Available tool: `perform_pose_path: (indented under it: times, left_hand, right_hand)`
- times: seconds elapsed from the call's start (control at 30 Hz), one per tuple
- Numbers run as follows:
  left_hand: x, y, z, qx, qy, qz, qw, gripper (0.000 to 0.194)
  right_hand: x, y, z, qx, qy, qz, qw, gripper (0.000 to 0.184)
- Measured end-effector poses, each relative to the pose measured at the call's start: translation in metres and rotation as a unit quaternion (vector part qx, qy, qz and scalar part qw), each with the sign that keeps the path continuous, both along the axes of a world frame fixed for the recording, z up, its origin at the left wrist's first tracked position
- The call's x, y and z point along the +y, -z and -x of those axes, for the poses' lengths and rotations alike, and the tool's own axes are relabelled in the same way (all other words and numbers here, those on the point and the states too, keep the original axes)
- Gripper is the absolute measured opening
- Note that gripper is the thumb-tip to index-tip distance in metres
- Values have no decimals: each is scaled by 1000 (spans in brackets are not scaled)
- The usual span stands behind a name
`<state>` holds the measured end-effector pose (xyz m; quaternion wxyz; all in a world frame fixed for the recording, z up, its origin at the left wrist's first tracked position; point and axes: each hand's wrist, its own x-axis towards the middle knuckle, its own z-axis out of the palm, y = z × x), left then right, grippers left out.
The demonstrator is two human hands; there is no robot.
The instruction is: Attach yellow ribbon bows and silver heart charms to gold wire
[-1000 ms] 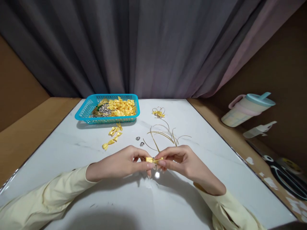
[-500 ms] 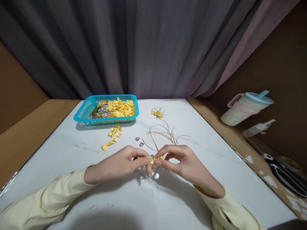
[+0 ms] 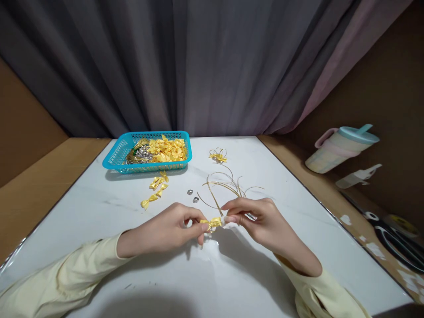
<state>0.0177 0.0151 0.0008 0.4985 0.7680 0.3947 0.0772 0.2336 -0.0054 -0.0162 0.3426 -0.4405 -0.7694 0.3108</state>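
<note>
Between the thumb and fingertips of my left hand, a small yellow ribbon bow is pinched above the table, with a thin loop showing just below it. My right hand is beside the bow's right end; its thumb and index tips are a little apart and nothing shows between them. Gold wires lie loose just beyond my right fingertips. Two silver heart-like beads rest past my left hand. Several more yellow bows lie to the left of the beads.
A blue plastic basket at the back left holds yellow bows, silver beads and gold wires. A yellow bow piece with wire loops sits farther back. Along the right ledge are a tumbler, a small bottle and black-handled scissors.
My right hand has come off the bow and shifted slightly right. My left hand still holds the bow, which now shows more fully.
</note>
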Motion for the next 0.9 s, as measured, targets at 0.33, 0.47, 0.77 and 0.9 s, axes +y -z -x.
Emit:
perform_pose_path:
  times: [0.33, 0.47, 0.77, 0.9]
  left_hand:
    - [3, 9, -1, 23, 19, 30, 999, 27]
    - [8, 9, 0, -13, -8, 72, 997, 27]
    - [7, 52, -11, -141, -48, 163, 975, 24]
    - [2, 68, -13, -151, -52, 125, 979, 26]
  right_hand:
    - [-3, 12, 4, -36, -22, -132, 990, 23]
    - [4, 17, -5, -114, -69, -125, 983, 30]
    - [14, 27, 2, -261, -26, -186, 947, 45]
    - [16, 36, 7, -174, 36, -114, 977, 35]
